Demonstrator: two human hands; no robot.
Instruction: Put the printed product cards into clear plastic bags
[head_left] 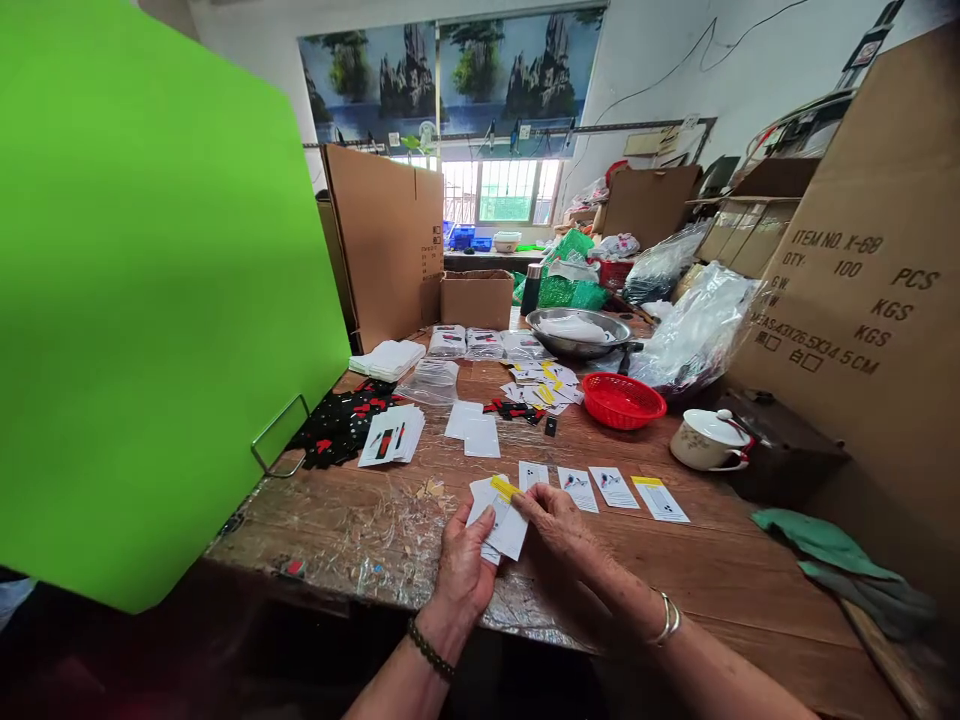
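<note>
My left hand holds a small fanned stack of white printed cards, one with a yellow strip at its top. My right hand pinches the top card of that stack between thumb and fingers. Both hands are over the near edge of the wooden table. Just beyond them a row of several single cards lies flat, the rightmost with a yellow strip. Further back lie a stack of printed cards, blank white cards and a heap of small black and red parts.
A red plastic basket, a metal bowl, a lidded cup and clear bags sit at the back right. Large cardboard boxes stand on the right, another at the back. A green cloth lies right. A green patch covers the left.
</note>
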